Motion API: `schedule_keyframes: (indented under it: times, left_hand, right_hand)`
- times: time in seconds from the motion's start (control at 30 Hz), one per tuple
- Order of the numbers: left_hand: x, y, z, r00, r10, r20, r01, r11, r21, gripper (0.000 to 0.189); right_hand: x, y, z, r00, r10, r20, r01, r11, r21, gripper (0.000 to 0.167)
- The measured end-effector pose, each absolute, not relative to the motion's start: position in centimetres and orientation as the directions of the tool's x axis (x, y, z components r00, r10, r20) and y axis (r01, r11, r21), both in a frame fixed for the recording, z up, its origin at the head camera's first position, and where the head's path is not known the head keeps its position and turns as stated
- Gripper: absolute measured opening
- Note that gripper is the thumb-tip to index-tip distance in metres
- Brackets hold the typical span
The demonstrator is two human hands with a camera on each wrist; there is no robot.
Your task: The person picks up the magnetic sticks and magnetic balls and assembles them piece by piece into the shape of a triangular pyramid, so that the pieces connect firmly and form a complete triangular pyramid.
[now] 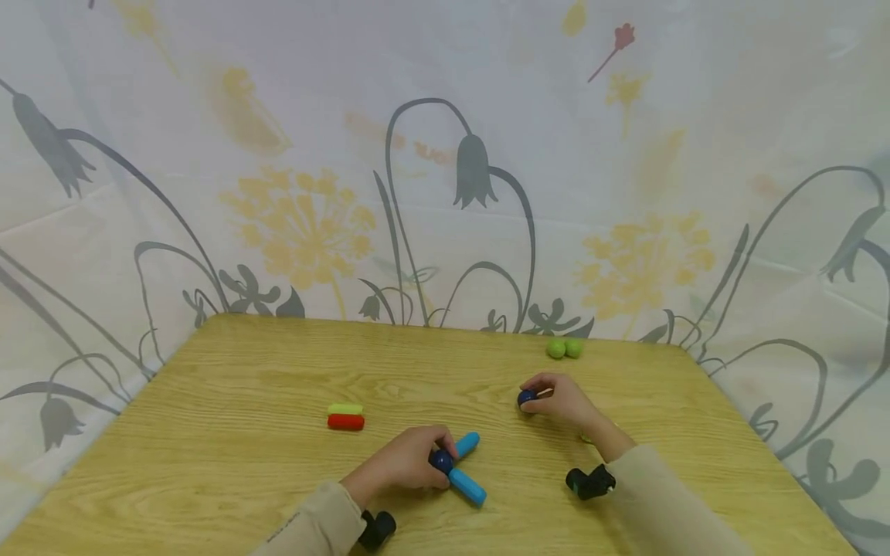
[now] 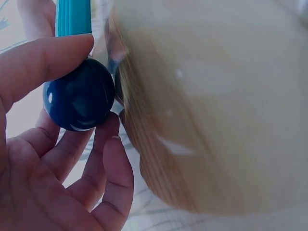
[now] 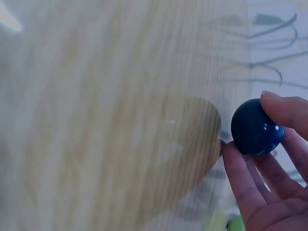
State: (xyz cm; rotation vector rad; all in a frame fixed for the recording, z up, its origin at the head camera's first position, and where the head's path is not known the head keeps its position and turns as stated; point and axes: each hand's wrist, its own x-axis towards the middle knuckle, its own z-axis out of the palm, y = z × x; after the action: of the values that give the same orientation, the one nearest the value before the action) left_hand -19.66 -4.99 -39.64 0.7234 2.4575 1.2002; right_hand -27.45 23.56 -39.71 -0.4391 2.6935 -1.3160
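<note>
Spanning the far side of my head view, a flower-printed backdrop (image 1: 445, 170) hung behind the wood-grain table (image 1: 229, 463). A left sleeve (image 1: 313, 521) and a right sleeve (image 1: 664, 502), both beige, reached in from the near edge. I had both hands narrowed in a pinch, the left hand (image 1: 416, 457) nearer me and the right hand (image 1: 562, 398) farther out. A black wrist camera (image 1: 591, 483) sat near the right cuff. Two light-blue rods (image 1: 467, 488) spread in a V to the right of the left hand. Well to its upper left, a red rod (image 1: 345, 422) lay just beside a yellow rod (image 1: 345, 409). Between the left thumb and fingers I saw a dark blue ball (image 1: 442, 462) at the V's point; I could not tell how the rods joined it. The right thumb and fingers held another dark blue ball (image 1: 527, 398); whether it touched the tabletop I could not tell. Two green balls (image 1: 556, 349) sat side by side near the far edge.
</note>
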Motion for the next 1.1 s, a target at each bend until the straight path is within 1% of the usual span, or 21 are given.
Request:
schedule_keyframes:
  times: [0.17,0.5,0.63,0.87,1.1]
  left_hand:
    - [-19.6,-4.9,-39.6,-0.83,0.556,-0.056,0.305,0.536,0.787,0.028]
    - [-19.6,-4.9,-39.6,-0.826,0.561,-0.046,0.319,0.534,0.783,0.028]
    - [-19.5,-4.9,-39.5,-0.825,0.563,-0.049,0.319,0.536,0.781,0.029]
    - [-19.4,-4.8,-39.3,-0.823,0.565,-0.052,0.324,0.543,0.774,0.029]
    - [-19.3,-4.8,-39.4,-0.827,0.56,-0.047,0.319,0.538,0.78,0.029]
  right_hand:
    - [-26.5,22.7,-40.4,-0.949,-0.314,0.02,-0.198,0.549,-0.812,0.035]
    - [-24.7,21.1,-40.9,-0.905,-0.425,0.019,-0.23,0.451,-0.863,0.035]
    - [-24.1,20.6,-40.8,-0.893,-0.449,0.032,-0.25,0.437,-0.864,0.034]
    - [-23.4,19.5,-40.9,-0.875,-0.484,0.014,-0.244,0.416,-0.876,0.034]
    - [-23.1,19.1,-41.1,-0.88,-0.475,0.026,-0.251,0.418,-0.873,0.033]
